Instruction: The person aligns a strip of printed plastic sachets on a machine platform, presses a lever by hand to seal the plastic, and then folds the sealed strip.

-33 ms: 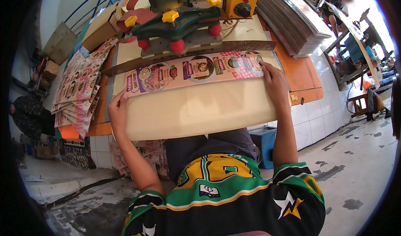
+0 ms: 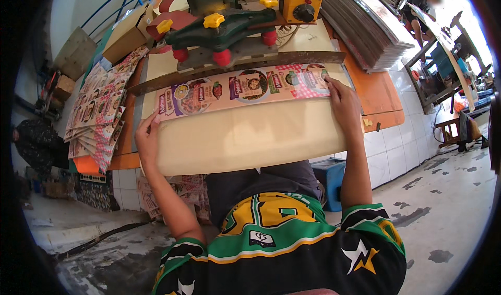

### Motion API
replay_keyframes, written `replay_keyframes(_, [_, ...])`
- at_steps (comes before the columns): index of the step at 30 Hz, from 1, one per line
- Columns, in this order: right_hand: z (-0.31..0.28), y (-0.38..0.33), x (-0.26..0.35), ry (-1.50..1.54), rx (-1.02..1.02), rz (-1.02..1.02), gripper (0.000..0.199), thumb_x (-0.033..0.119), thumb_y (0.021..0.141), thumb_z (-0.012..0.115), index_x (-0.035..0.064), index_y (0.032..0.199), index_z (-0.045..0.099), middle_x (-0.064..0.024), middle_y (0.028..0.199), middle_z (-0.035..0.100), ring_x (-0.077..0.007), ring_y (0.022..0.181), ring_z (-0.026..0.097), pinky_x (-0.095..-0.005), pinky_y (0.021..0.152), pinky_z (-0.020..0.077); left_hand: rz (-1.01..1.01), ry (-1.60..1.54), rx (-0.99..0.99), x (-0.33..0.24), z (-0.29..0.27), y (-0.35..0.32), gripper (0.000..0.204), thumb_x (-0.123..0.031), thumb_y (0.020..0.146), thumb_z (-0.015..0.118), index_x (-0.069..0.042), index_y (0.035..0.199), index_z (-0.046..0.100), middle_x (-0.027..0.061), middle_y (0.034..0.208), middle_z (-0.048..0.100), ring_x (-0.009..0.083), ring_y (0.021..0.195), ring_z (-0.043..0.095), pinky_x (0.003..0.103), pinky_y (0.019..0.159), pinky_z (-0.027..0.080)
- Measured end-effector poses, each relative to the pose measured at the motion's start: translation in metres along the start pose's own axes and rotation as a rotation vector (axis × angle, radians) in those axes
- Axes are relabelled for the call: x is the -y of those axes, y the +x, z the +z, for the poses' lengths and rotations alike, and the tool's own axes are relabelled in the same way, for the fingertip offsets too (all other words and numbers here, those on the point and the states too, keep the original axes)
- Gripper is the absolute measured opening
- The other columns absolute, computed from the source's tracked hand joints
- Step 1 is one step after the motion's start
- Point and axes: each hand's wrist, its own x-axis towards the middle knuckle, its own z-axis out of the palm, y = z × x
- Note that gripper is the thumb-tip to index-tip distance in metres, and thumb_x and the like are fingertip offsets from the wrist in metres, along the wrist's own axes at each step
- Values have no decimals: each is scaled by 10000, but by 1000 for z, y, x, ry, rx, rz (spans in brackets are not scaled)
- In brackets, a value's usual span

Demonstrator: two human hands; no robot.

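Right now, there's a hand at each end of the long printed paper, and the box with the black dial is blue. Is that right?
Not quite: the box with the black dial is yellow, as the head view shows. The left hand and right hand are at the ends of the printed paper.

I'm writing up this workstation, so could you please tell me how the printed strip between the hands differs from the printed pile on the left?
The printed strip shows as one flat piece, while the printed pile holds many loosely overlapping pieces. The strip runs crosswise, with the left hand and right hand at its ends; the pile runs away from the person, untouched by either hand. Both carry food pictures and red-and-white checks.
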Motion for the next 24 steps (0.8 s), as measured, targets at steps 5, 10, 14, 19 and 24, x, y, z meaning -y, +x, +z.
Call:
replay_keyframes(5, [-4, 1, 5, 12, -2, -19, 287, 263, 1039, 598, 170, 1263, 751, -171, 1034, 754, -358, 960, 698, -450, 853, 521, -6, 9, -5, -5, -2, 1, 327, -255, 1033, 671, -107, 1317, 739, 75, 907, 622, 135, 810, 546, 286, 750, 459])
replay_keyframes(10, [-6, 3, 12, -116, 79, 193, 311, 268, 1062, 576, 153, 1312, 721, -178, 1131, 755, -360, 1015, 715, -424, 868, 537, -148, -28, -4, -15, -2, 0, 347, -248, 1028, 675, -105, 1340, 723, 71, 890, 599, 143, 792, 540, 290, 732, 456])
replay_keyframes(14, [-9, 2, 17, -37, 56, 147, 293, 253, 1048, 579, 165, 1281, 733, -155, 1054, 758, -353, 953, 702, -462, 857, 519, -130, 19, -7, -14, -2, -1, 352, -255, 1027, 672, -104, 1341, 722, 80, 916, 616, 152, 809, 553, 295, 759, 464])
replay_keyframes(19, [1, 1, -2, 15, -23, -34, 285, 271, 1042, 591, 175, 1260, 748, -151, 1036, 759, -345, 967, 699, -454, 872, 516, -25, -33, -16, -2, 1, 2, 352, -271, 1032, 666, -86, 1326, 728, 99, 963, 653, 163, 828, 575, 295, 776, 472])
replay_keyframes(24, [-5, 1, 5, -10, 20, -1, 291, 281, 1054, 584, 163, 1262, 750, -156, 1076, 760, -348, 995, 705, -426, 884, 524, -24, 0, -3, -3, 0, 1, 352, -266, 1032, 670, -79, 1324, 726, 102, 977, 664, 164, 833, 579, 291, 778, 472])
